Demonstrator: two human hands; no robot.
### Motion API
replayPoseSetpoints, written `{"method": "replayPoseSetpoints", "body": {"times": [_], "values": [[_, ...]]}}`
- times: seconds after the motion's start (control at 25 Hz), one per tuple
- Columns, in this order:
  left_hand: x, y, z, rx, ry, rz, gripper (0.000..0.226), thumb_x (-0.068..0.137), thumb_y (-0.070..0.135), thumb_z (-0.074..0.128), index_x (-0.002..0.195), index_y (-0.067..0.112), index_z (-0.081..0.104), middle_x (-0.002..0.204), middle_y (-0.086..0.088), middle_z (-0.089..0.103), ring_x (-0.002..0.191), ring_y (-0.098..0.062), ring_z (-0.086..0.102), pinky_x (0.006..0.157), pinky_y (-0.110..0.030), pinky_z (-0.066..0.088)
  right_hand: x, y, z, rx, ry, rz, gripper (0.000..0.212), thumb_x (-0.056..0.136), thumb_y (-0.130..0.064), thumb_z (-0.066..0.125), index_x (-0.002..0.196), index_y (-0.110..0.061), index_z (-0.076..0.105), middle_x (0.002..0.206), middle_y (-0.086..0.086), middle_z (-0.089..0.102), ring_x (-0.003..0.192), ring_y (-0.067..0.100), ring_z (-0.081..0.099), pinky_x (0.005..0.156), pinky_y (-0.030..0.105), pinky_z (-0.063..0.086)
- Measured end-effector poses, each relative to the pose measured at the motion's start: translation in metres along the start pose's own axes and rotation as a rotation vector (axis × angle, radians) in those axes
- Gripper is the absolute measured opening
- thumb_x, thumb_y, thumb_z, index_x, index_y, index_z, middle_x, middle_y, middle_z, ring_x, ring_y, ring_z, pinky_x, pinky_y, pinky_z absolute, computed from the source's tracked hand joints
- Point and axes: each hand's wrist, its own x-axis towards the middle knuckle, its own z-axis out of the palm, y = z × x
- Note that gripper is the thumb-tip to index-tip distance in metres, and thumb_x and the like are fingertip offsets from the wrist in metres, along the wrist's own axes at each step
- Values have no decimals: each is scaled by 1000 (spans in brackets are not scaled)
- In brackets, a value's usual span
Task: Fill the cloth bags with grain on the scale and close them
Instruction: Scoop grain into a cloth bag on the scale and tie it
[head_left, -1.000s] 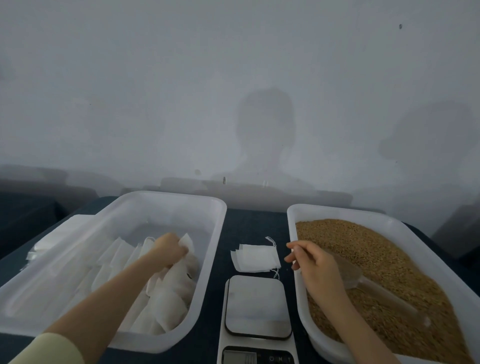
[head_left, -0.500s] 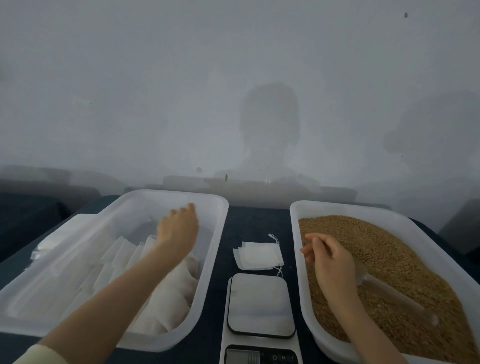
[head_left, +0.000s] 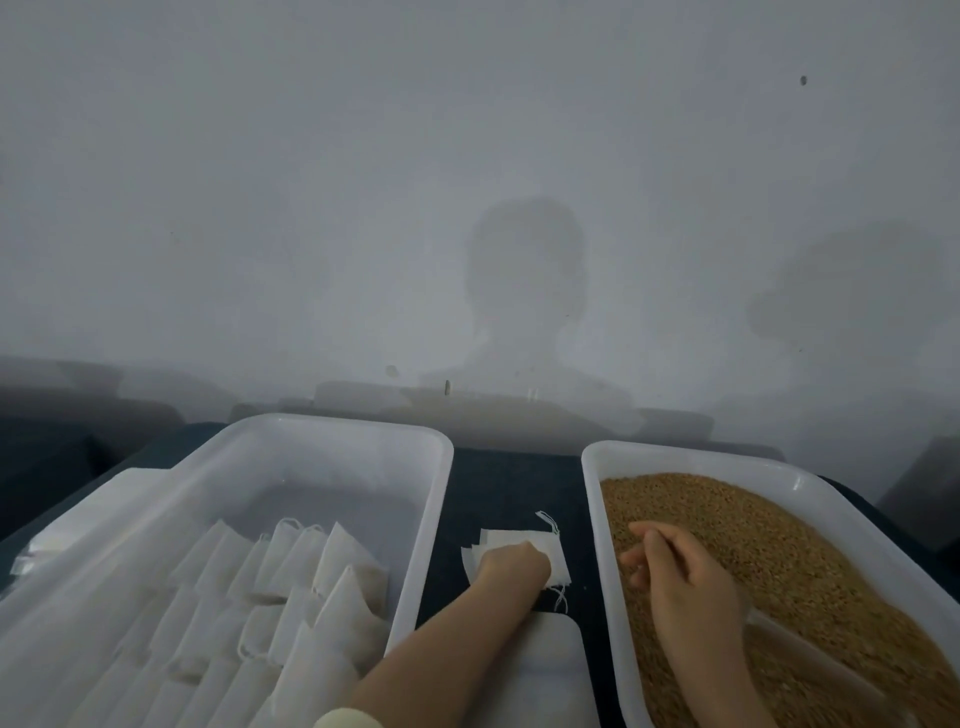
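Observation:
A small stack of empty white cloth bags (head_left: 554, 550) with drawstrings lies on the dark table between two tubs. My left hand (head_left: 511, 567) is on that stack, fingers curled down onto the top bag. Just in front of it is the white scale (head_left: 556, 670), which my left forearm partly covers. The right tub (head_left: 593, 525) is full of brown grain (head_left: 789, 551). My right hand (head_left: 685, 582) hovers over the grain with loosely curled fingers and holds nothing I can see. A translucent scoop (head_left: 810, 657) lies in the grain under its wrist.
The large white tub (head_left: 427, 514) on the left holds several rows of filled cloth bags (head_left: 322, 587). A flat white packet (head_left: 47, 545) lies beyond its left wall. A grey wall rises just behind the dark table (head_left: 504, 483).
My left hand left the bag tub and moved right onto the stack of empty bags. My right hand stayed over the grain. The camera tipped slightly downward.

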Motion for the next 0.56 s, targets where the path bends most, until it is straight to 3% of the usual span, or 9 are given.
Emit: {"method": "replayPoseSetpoints", "body": {"times": [0.24, 0.32, 0.44, 0.56], "values": [[4, -1, -3, -39, 18, -42, 31, 90, -2, 56, 121, -3, 56, 127, -18, 55, 114, -34, 56, 86, -36, 46, 3, 0, 3, -17, -13, -11, 18, 95, -21, 48, 89, -28, 63, 70, -7, 65, 67, 7, 60, 59, 21, 41], [-5, -3, -10, -118, 71, -72, 35, 90, 0, 57, 124, -2, 52, 128, -17, 54, 114, -31, 56, 90, -35, 47, 2, 1, 2, -24, -9, -12, 18, 95, -21, 48, 89, -28, 64, 70, -7, 65, 67, 6, 60, 59, 20, 41], [-32, -12, -32, -351, 309, -120, 37, 91, 1, 56, 126, 3, 43, 122, -14, 56, 108, -27, 59, 87, -32, 47, 2, -1, 2, -46, -17, -8, 18, 95, -21, 47, 92, -25, 64, 72, -7, 65, 68, 9, 60, 60, 23, 43], [-67, -27, -56, -593, 484, -5, 25, 97, 8, 49, 121, 7, 45, 110, -12, 58, 89, -19, 60, 74, -26, 49, 0, -5, 1, -72, -49, 4, 16, 96, -22, 48, 97, -26, 63, 75, -7, 65, 61, 6, 57, 54, 20, 40]]}}
